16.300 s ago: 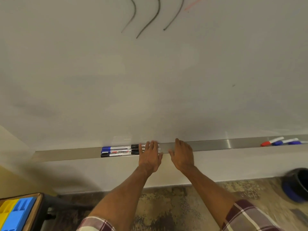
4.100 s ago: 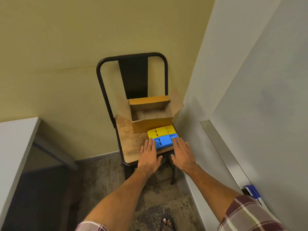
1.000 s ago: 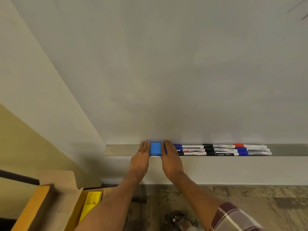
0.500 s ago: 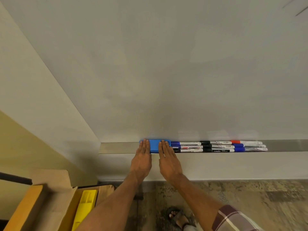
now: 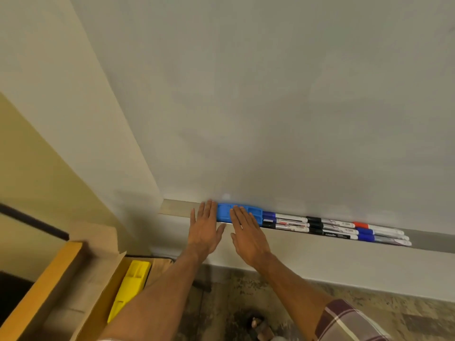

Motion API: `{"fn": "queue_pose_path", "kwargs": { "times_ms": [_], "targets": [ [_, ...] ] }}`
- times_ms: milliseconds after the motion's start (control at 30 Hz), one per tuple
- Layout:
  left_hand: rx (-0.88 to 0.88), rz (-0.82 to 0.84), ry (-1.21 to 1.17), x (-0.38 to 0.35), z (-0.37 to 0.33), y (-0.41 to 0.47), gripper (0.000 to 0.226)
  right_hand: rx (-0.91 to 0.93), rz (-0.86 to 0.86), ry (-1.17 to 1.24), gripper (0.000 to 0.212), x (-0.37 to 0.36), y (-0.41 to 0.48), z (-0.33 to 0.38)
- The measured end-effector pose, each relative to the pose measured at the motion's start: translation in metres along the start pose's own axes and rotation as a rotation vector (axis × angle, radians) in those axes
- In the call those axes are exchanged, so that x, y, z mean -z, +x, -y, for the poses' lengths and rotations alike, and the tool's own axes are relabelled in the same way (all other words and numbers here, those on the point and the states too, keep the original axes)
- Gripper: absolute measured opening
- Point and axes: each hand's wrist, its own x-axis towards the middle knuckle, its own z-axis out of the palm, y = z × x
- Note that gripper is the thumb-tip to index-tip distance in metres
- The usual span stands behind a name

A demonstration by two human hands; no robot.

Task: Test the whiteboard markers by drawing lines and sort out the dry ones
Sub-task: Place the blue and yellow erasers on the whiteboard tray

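My hands, left (image 5: 205, 230) and right (image 5: 248, 233), flat and empty by blue plastic tray (image 5: 240, 212); a nudge could tip it off the metal ledge (image 5: 177, 208).

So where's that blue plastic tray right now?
The blue tray sits on the whiteboard's metal ledge, at the left end of the row of markers, with the right hand resting flat over it.

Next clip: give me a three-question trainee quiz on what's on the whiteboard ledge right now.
1. True or false: the blue tray sits on the ledge, left of the markers.
2. Which hand has fingers over the tray?
3. What colour is the tray down in the cardboard box?

Key: 1. True. 2. The right hand; the left hand lies beside its left end. 3. Yellow.
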Motion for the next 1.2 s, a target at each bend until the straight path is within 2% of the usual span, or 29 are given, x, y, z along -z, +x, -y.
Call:
{"fn": "queue_pose_path", "kwargs": {
  "times_ms": [133,333,533,700,1000,1200],
  "targets": [
    [0.123,0.035,0.075,0.003,0.013,-0.016,0.073,0.179,0.027,0.017,0.067,-0.003,0.011,0.016],
    [0.323,0.062,0.020,0.006,0.029,-0.051,0.074,0.429,0.023,0.057,0.067,-0.014,0.033,0.047],
    [0.597,-0.012,-0.086,-0.004,0.045,-0.087,0.077,0.686,0.081,0.028,0.073,-0.022,0.039,0.082],
    [0.820,-0.093,-0.203,-0.015,0.051,-0.110,0.078,0.886,0.100,-0.014,0.069,-0.028,0.041,0.102],
    [1.089,-0.125,-0.283,-0.050,0.047,-0.156,0.083,1.073,0.175,-0.030,0.070,-0.049,0.041,0.129],
    [1.183,-0.140,-0.327,-0.051,0.064,-0.167,0.086,1.121,0.212,-0.042,0.070,-0.061,0.053,0.152]
  ]
}}
